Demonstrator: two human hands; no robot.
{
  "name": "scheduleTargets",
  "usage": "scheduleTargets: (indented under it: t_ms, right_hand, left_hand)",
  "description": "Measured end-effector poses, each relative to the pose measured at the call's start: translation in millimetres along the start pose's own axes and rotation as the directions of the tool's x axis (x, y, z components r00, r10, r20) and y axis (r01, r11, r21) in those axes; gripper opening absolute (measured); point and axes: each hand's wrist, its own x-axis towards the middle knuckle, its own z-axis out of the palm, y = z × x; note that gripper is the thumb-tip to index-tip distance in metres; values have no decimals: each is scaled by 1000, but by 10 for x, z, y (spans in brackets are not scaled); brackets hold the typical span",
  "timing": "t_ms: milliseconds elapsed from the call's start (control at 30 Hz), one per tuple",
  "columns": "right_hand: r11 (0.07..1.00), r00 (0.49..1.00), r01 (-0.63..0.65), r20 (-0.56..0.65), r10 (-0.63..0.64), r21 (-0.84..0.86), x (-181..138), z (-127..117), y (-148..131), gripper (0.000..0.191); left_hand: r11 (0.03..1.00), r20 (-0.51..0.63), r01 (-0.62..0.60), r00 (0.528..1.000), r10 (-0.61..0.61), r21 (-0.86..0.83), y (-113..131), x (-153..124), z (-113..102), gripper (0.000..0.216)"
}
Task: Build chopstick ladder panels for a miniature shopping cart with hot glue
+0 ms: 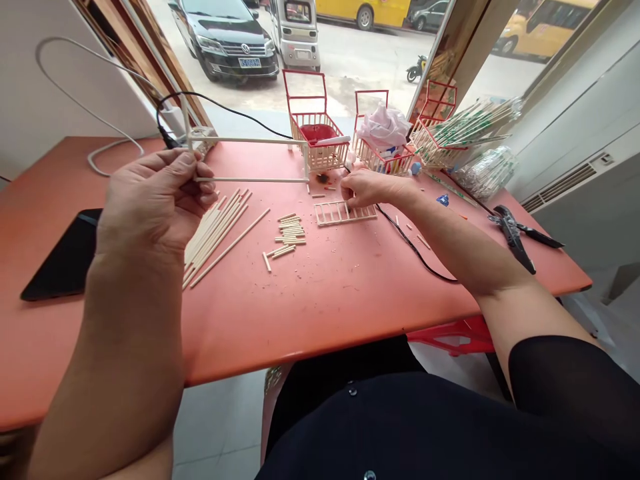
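Observation:
My left hand [159,190] pinches one end of a frame of thin wooden sticks [250,180] and holds it up above the table. The frame is a long rectangle with an upright piece at the held end. At the back middle, my right hand [363,188] reaches down to a small ladder-like stick panel [330,213] lying on the table. Its fingers are bent together at the panel's far side, and what they hold, if anything, is hidden. Long sticks [220,227] lie beneath my left hand. Short cut sticks [291,230] lie between the hands.
Three small stick baskets [325,159] with red trim stand along the window, holding various items. Bagged sticks [485,170] and black-handled pliers [515,237] lie at the right. A black tablet-like object [65,257] is at the left. A black cable [415,247] crosses the orange-red table [310,307].

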Motion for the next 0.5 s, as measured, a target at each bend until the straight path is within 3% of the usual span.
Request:
scheduleTargets:
  t_ms: [100,200,267,333,433,500]
  right_hand:
    - [999,1000,-14,-26,15,50,121,48,136,12]
    - [953,963,97,-268,-18,286,180,88,149,22]
    - [788,911,278,-411,-35,550,167,92,45,35]
    - [520,902,397,-426,-69,757,112,77,-132,46]
    - [213,914,401,-374,-158,891,-27,34,-414,57]
    - [114,918,367,-339,-206,923,-138,-6,-530,55]
  left_hand:
    - [998,7,33,999,-33,-58,5,-1,2,39]
    - [990,4,96,995,-96,-102,5,-11,18,40]
    - [986,14,125,992,-125,-113,4,-27,37,43]
    - [983,29,141,990,-138,-114,3,-42,57,44]
    - [981,33,156,988,-153,-118,4,-51,79,44]
    - [980,10,156,988,-156,-121,8,-47,83,43]
